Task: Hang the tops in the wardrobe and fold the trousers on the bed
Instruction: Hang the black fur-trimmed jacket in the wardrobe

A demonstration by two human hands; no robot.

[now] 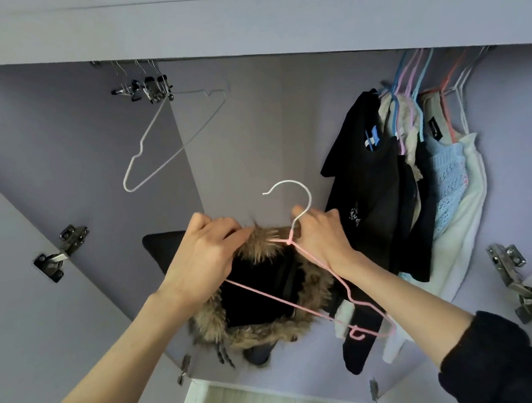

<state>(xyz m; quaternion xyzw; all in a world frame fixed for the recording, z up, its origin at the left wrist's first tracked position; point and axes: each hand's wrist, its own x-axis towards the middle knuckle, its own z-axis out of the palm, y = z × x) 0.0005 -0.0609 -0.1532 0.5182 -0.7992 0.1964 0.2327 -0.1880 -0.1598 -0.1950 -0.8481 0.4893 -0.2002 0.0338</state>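
Two doors stand open on a lilac wardrobe (253, 133); steel hinges show on the left door (61, 252) and the right door (520, 284). Far right on the rail: a bunch of hung tops (393, 192), black ones in front, then beige, light blue knit and white, on blue, lilac, pink and red hangers. Near centre, held up in front of the opening: a black jacket (259, 299) with a brown fur-trimmed hood, a pink wire hanger (300, 306) threaded at its collar, white hook pointing up and not on the rail. Left hand (199, 259) grips the fur edge at the collar, fingers curled into it. Right hand (321, 238) pinches the hanger neck just below the hook. Far left on the rail: an empty white wire hanger (160, 145), tilted, beside a cluster of metal clip hangers (148, 86).
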